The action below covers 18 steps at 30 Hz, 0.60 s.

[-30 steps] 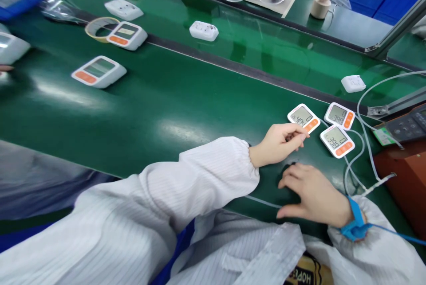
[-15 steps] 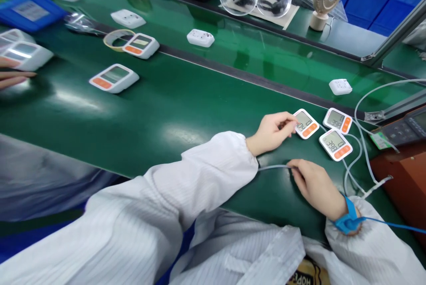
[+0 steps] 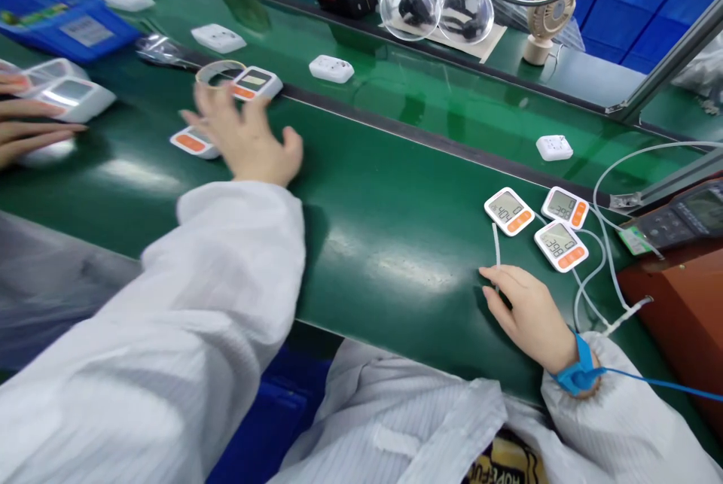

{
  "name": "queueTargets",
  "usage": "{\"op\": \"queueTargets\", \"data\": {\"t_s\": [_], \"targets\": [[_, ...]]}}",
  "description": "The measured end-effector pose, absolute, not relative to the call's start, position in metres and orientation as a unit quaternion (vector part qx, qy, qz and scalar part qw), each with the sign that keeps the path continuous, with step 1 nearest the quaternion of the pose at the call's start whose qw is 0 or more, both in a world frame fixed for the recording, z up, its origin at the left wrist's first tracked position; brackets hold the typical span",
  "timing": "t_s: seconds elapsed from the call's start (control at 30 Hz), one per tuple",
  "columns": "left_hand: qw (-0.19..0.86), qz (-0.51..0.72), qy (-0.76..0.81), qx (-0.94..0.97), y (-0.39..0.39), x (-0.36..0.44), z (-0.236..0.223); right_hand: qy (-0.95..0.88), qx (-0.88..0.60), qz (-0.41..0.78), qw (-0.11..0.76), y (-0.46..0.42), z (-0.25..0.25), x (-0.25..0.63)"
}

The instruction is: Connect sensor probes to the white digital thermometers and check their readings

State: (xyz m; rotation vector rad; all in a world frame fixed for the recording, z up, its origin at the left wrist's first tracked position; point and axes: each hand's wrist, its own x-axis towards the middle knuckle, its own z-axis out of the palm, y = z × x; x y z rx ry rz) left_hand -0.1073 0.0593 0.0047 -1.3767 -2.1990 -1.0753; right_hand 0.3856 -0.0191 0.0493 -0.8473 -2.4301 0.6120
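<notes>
My left hand is open, fingers spread, over a white monitor with an orange button that it partly hides. Whether it touches the monitor I cannot tell. Just beyond the fingertips lies a similar monitor beside a roll of tape. My right hand, wearing a blue wrist strap, pinches a thin translucent tube. The tube's free end points at a monitor with a lit display. Two more lit monitors, one nearer and one behind, lie to its right with tubing around them.
Another person's hand is by monitors on the left. A blue bin stands behind. White devices lie on the far green strip. A brown box and a handheld meter are at right.
My left hand has left the lit monitor on the right and swung far left, opening over another monitor. The tube in my right hand now points away from me instead of leftward.
</notes>
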Motion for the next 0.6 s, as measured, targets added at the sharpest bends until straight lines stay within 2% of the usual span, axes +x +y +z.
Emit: {"op": "queueTargets", "data": {"t_s": [0.1, 0.2, 0.4, 0.5, 0.6], "targets": [[0.094, -0.353, -0.850, -0.379, 0.031, -0.128, 0.009, -0.889, -0.304, 0.226, 0.257, -0.019, 0.048, 0.388], [0.025, -0.286, -0.891, -0.352, 0.019, -0.127, 0.016, -0.882, -0.316, 0.232, 0.263, -0.019, 0.048, 0.389], [0.042, -0.224, -0.897, -0.379, 0.025, -0.081, 0.024, -0.857, -0.311, 0.256, 0.323, -0.019, 0.053, 0.386], [0.019, -0.256, -0.865, -0.432, 0.035, -0.064, 0.014, -0.853, -0.315, 0.234, 0.344, -0.018, 0.058, 0.387], [-0.038, -0.376, -0.782, -0.496, 0.044, -0.040, 0.002, -0.848, -0.331, 0.208, 0.358, -0.018, 0.063, 0.389]]}}
